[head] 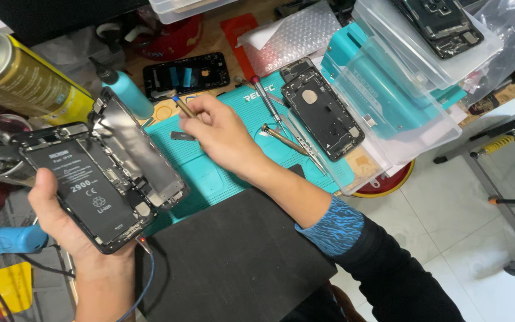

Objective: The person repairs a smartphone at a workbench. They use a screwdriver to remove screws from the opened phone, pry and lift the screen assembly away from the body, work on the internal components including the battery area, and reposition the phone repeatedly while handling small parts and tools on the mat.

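Observation:
My left hand (pixel 70 229) grips an opened black smartphone (pixel 87 185) from below; its black battery faces up and its screen panel (pixel 141 152) is hinged up along the right side. My right hand (pixel 225 137) hovers over the teal work mat (pixel 210 173), pinching a thin brass-coloured screwdriver (pixel 182 105) with a blue tip that points toward the phone's upper edge. A small dark part (pixel 183 136) lies on the mat just left of that hand.
Several screwdrivers (pixel 281 122) and a bare phone housing (pixel 323 110) lie on the mat. Another phone back (pixel 186 74) sits behind. Clear plastic trays (pixel 400 89), a teal bottle (pixel 127 92), a yellow spray can (pixel 25 77), a black pad (pixel 233 256) surround them.

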